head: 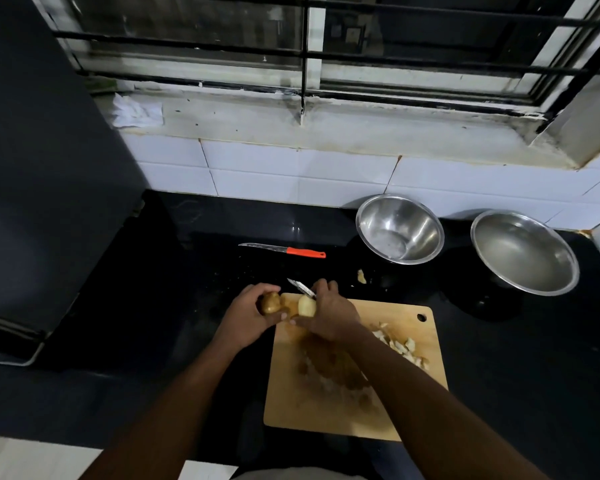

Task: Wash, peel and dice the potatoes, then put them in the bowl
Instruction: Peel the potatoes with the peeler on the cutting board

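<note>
potato (270, 302) half-peeled, brown skin one end, pale end (307, 305) bare, held above board (388, 407) top-left corner. diced pieces (400, 346) on board right side. two steel bowls (399, 229) (524, 251) upright, back right.

Barred window (326, 46) spanning frame top | stained sill (326, 123) lying beneath | white tiled wall (291, 178) meeting black countertop (136, 306) | lighting running dim

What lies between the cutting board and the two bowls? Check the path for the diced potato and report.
Only a small potato scrap lies on the counter between the cutting board and the nearer bowl; the farther bowl is unobstructed.
</note>
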Action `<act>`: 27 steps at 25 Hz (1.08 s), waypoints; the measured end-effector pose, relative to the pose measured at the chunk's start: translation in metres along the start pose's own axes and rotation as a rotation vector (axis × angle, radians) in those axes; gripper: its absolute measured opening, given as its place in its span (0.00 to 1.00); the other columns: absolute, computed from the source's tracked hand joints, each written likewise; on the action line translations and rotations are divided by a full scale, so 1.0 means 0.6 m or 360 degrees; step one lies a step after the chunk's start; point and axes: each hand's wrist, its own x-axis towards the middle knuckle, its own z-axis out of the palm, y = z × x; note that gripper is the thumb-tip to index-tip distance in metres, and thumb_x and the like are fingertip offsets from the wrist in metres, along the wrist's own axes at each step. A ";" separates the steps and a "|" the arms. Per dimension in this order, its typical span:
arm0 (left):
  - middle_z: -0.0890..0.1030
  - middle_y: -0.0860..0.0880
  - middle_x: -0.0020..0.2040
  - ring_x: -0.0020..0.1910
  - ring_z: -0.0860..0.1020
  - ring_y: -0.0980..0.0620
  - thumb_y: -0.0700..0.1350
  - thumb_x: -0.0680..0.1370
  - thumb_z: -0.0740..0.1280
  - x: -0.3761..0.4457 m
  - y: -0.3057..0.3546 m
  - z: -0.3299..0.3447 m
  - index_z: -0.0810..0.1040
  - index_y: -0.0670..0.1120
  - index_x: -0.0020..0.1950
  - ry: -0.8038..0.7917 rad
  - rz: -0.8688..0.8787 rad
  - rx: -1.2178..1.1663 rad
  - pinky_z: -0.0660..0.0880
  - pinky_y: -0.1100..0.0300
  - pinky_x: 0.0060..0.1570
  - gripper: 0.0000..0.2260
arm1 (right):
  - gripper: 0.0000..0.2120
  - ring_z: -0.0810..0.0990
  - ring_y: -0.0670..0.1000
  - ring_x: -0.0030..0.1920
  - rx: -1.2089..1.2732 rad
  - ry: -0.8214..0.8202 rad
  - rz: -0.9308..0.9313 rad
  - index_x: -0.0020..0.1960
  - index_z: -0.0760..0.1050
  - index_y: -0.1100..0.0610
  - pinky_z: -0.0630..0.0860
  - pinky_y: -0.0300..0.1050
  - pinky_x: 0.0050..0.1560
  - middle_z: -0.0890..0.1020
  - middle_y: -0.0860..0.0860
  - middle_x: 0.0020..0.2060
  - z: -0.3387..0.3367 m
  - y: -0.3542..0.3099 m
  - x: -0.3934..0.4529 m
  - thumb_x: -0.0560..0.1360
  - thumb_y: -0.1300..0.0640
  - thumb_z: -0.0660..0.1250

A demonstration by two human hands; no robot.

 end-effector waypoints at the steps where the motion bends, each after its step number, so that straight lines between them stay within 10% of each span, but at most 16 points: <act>1: 0.77 0.55 0.54 0.51 0.77 0.65 0.45 0.68 0.81 -0.005 0.002 0.003 0.80 0.56 0.59 0.0011 -0.0013 -0.0004 0.74 0.69 0.52 0.22 | 0.39 0.78 0.59 0.55 -0.0002 0.0003 -0.0043 0.67 0.62 0.55 0.77 0.51 0.49 0.68 0.54 0.60 0.001 0.000 0.001 0.68 0.34 0.72; 12: 0.78 0.56 0.52 0.50 0.78 0.61 0.51 0.71 0.78 -0.062 0.009 0.027 0.80 0.56 0.56 0.0115 -0.0218 -0.0152 0.73 0.69 0.48 0.15 | 0.35 0.78 0.55 0.53 0.0078 0.0060 -0.0088 0.66 0.62 0.48 0.76 0.48 0.47 0.66 0.51 0.59 0.011 -0.012 -0.002 0.67 0.36 0.73; 17: 0.76 0.48 0.37 0.33 0.71 0.51 0.58 0.76 0.69 -0.073 0.066 0.057 0.77 0.42 0.47 0.0088 -0.0441 -0.1515 0.67 0.60 0.32 0.18 | 0.29 0.75 0.45 0.39 0.0873 0.0212 -0.0080 0.57 0.69 0.51 0.70 0.35 0.36 0.75 0.46 0.42 -0.040 0.036 -0.046 0.66 0.38 0.77; 20: 0.76 0.45 0.42 0.35 0.70 0.51 0.53 0.73 0.68 -0.063 0.102 0.096 0.78 0.42 0.51 -0.0037 -0.0521 -0.2210 0.68 0.58 0.35 0.15 | 0.09 0.76 0.46 0.35 0.1170 0.0211 0.0135 0.52 0.72 0.51 0.75 0.47 0.36 0.78 0.50 0.38 -0.062 0.081 -0.097 0.78 0.47 0.68; 27: 0.77 0.42 0.45 0.39 0.77 0.47 0.52 0.75 0.61 -0.052 0.184 0.216 0.76 0.40 0.60 -0.0256 -0.0802 -0.2626 0.72 0.53 0.46 0.19 | 0.11 0.81 0.43 0.54 0.1474 0.0205 -0.0069 0.61 0.79 0.53 0.76 0.38 0.54 0.84 0.46 0.53 -0.088 0.135 -0.213 0.80 0.62 0.65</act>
